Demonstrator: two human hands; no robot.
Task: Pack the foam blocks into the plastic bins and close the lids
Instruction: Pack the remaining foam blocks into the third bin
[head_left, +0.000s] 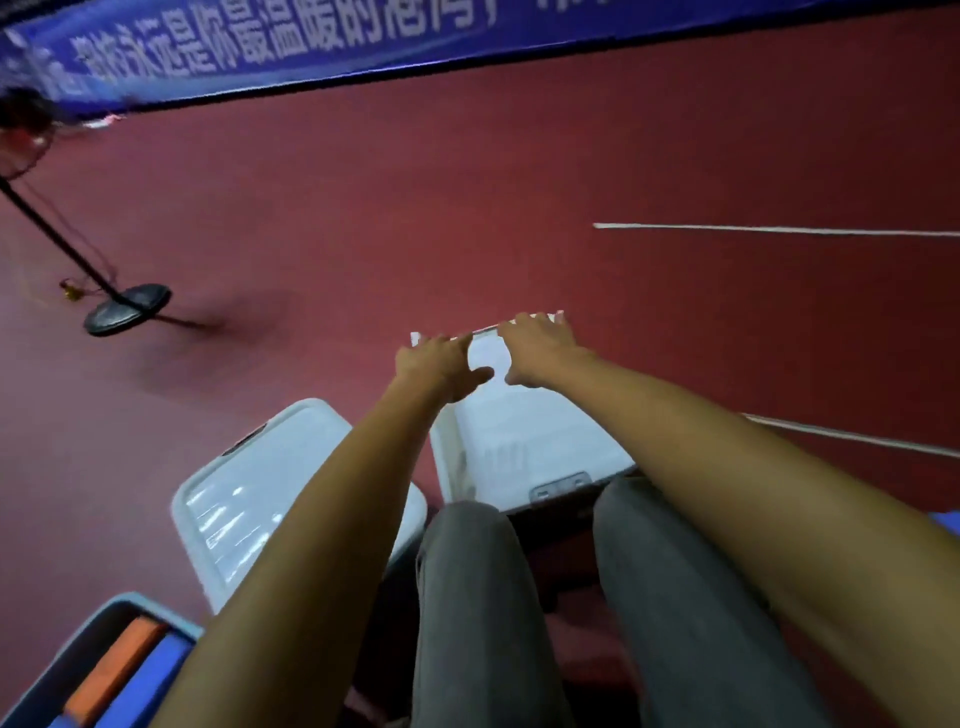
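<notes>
A white plastic bin (524, 441) with its lid on stands on the red floor in front of my knees. My left hand (436, 366) and my right hand (540, 345) both lie on the far edge of its lid, fingers spread, thumbs pointing toward each other. A second white bin (260, 493), lid on, stands to the left under my left forearm. At the bottom left, an open blue-grey bin (83, 644) holds an orange foam block (117, 670) and a blue foam block (150, 675).
A black stand with a round base (127, 309) and a slanted pole stands at the left. A blue banner (363, 41) with white characters runs along the top. White court lines (779, 229) cross the floor at the right. My grey-trousered legs (483, 613) fill the bottom.
</notes>
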